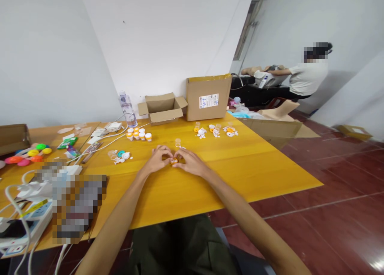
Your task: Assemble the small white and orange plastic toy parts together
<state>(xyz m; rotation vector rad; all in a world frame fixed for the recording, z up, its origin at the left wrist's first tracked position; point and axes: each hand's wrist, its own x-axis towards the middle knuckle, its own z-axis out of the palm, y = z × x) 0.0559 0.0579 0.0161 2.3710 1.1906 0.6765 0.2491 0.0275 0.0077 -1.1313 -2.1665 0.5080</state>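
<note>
Just above the middle of the frame, the two hands meet fingertip to fingertip on the yellow desk, and a small orange piece sits pinched between them. It lies dead centre between the hands, equally near both, with the left hand closing on it from the frame's left and the right hand from the right. Both hands are curled, fingers bent inward and gripping the piece; it is too small to tell its long axis or whether it rests on the desk. Just beyond the fingertips, towards the upper frame, stands a small clear vial, close but apart. Further left is a cluster of orange vials with white caps; to the upper right lie scattered white and orange parts.
</note>
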